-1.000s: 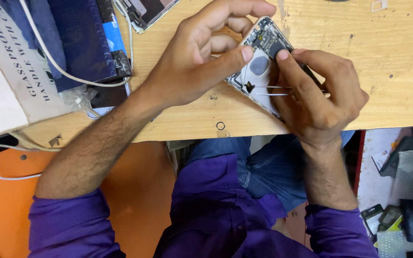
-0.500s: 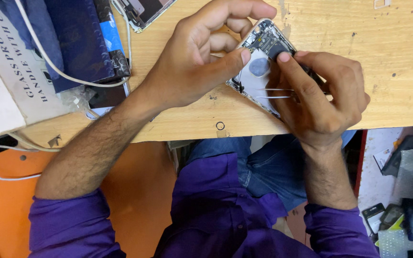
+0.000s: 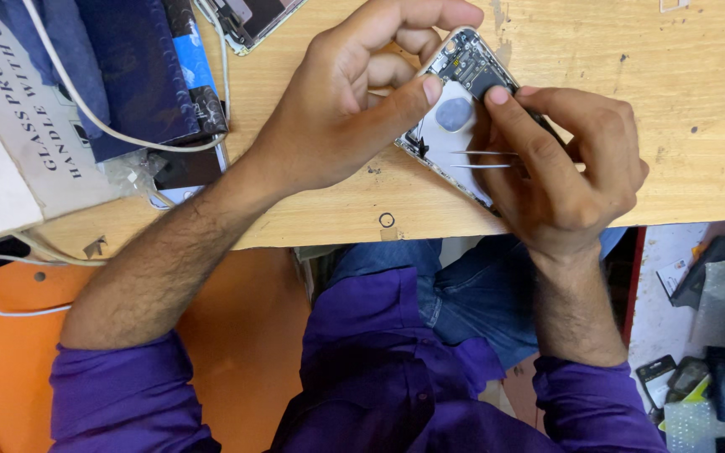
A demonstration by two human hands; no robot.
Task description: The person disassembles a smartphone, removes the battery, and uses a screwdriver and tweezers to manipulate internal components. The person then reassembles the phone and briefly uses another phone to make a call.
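Two hands on the opened phone at the tabletop's near edge: your left hand pinches its frame, your right hand holds tweezers, fingers clamped, forefinger pressing inside. You're mid-teardown; next calls for steady, delicate tip placement.

An opened phone, back off and innards showing, lies slantwise near the wooden table's front edge, metal tweezers over it.

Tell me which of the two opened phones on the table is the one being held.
The opened phone near the table's front edge, gripped between the left hand and right hand. The other phone lies untouched at the far edge, beside the blue cloth.
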